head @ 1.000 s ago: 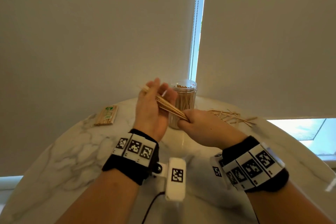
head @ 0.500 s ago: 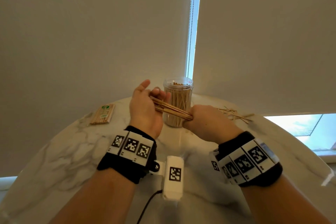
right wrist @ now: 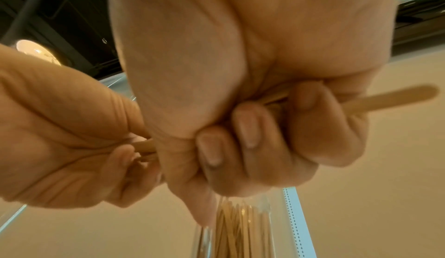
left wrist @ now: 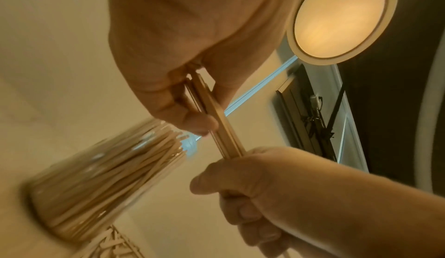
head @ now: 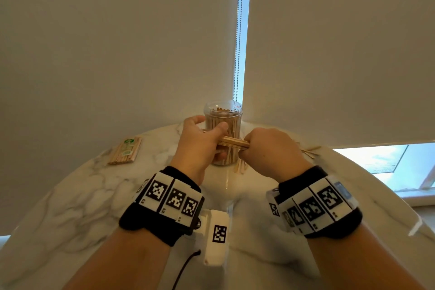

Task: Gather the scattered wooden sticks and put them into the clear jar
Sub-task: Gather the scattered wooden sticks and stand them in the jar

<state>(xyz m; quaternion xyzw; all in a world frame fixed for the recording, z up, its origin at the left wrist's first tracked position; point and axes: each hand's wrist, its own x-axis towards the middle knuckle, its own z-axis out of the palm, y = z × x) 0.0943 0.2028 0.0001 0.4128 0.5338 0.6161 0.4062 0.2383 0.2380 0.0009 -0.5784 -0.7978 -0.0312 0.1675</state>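
Observation:
A bundle of flat wooden sticks point(head: 233, 143) lies level between both hands, just in front of the clear jar point(head: 223, 125). My left hand point(head: 200, 141) grips one end of the bundle point(left wrist: 216, 117), thumb on top. My right hand point(head: 266, 148) is fisted round the other end point(right wrist: 385, 98), with stick tips poking out past the little finger. The jar point(left wrist: 96, 176) stands open-topped on the marble table point(head: 70, 195) and is packed with upright sticks point(right wrist: 238, 229). A few loose sticks point(head: 310, 150) lie on the table to the right, and a few more point(head: 240, 167) at the jar's foot.
A wrapped pack of sticks point(head: 126, 150) lies at the table's back left. Roller blinds point(head: 117, 42) hang close behind the jar, with a bead chain point(head: 238, 54) in the gap. A white camera unit point(head: 217, 236) with a cable hangs under my left wrist.
The bundle has swung from tilted up-left to level. My left hand's fingers, spread before, have curled round the bundle. Both hands have closed in toward the jar.

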